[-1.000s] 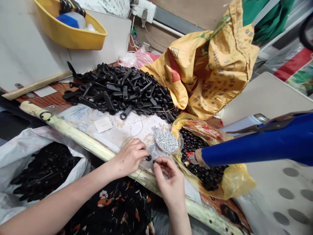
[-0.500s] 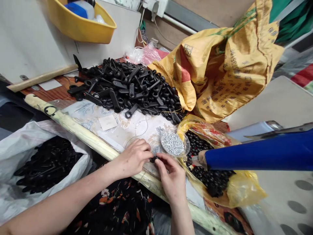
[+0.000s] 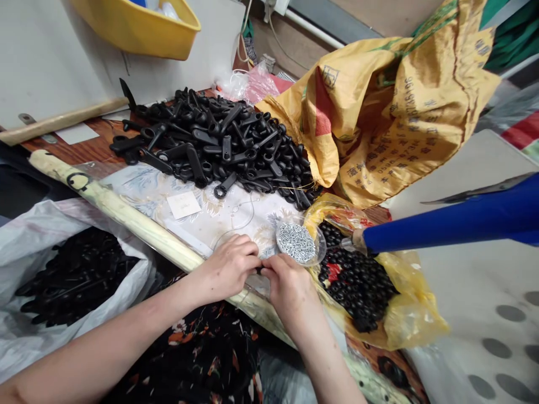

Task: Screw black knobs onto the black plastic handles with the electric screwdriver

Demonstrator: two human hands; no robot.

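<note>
Hands together now: the left hand [image 3: 225, 268] and right hand [image 3: 290, 292] meet at the fingertips, with a small black piece [image 3: 259, 270] pinched between them and mostly hidden by the fingers. A second ago the hands stood slightly apart, with the piece in plain view; that gap has closed.

Touching the right hand's knuckles on the far side is a clear round dish [image 3: 296, 243] filled with tiny silver pins or screws. To the right of that hand, a yellow plastic bag [image 3: 415, 311] holds a mass of round black parts [image 3: 357, 286]. Ahead of the left hand, a floral oilcloth [image 3: 138, 182] covers the tabletop [image 3: 80, 140] and carries a small white paper slip [image 3: 183, 205], its marks too faint to read. Farther ahead lies a heap of black plastic levers [image 3: 210, 143] with ring ends.

Beyond the right hand, a yellow woven sack [image 3: 379, 118] bears dark printed Chinese characters, too creased and small to read reliably. Left of the left forearm, a white plastic bag [image 3: 37, 235] holds more black parts. A blue rod-like object [image 3: 442, 227] reaches in from the right, now higher in view than a second ago, with more of the black parts showing beneath it.
</note>
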